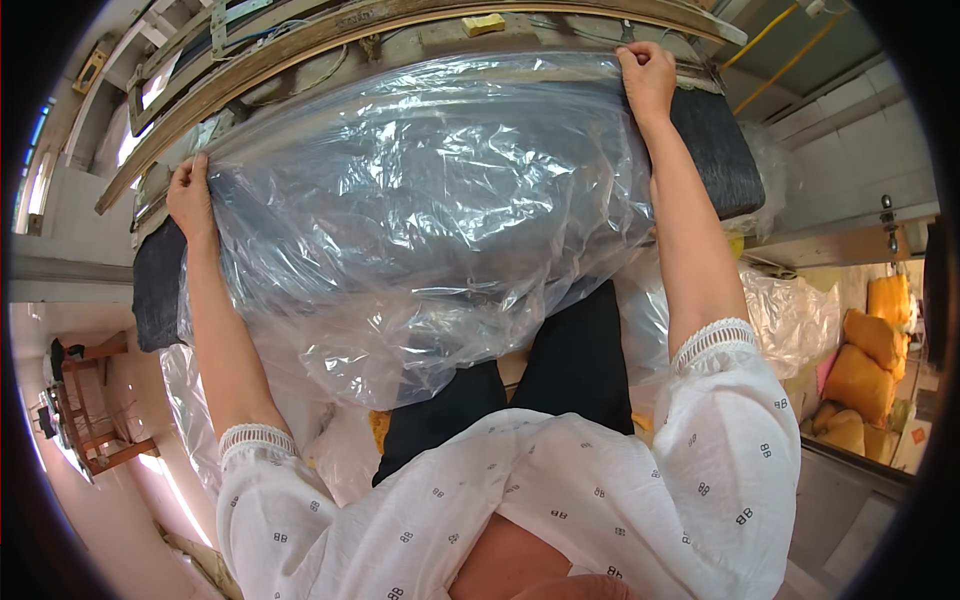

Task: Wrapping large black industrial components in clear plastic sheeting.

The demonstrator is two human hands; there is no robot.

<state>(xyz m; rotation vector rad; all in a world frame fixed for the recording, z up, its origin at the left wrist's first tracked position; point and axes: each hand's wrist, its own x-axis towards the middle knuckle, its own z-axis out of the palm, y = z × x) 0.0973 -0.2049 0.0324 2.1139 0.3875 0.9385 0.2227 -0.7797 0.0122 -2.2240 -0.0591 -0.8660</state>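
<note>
A wide sheet of clear plastic film (420, 190), perhaps a large bag, is stretched across the machine in front of me and hangs down over my lap. My left hand (190, 190) pinches its far left corner beside the dark padded surface. At the far right corner, higher up in the view, my right hand (648, 78) grips the same film edge between thumb and fingers. Both arms are stretched forward and apart. Beneath the film lies a black covered bed (715, 150), showing at both ends. The film is wrinkled and glossy toward me, straighter along its far edge.
Long wooden and metal bars (330, 40) run across the far side of the machine. A yellow block (484, 25) sits on it. More clear film (795, 310) is bunched at the right. Orange bundles (868, 370) are stacked farther right; a brown wooden rack (95, 405) stands at the left.
</note>
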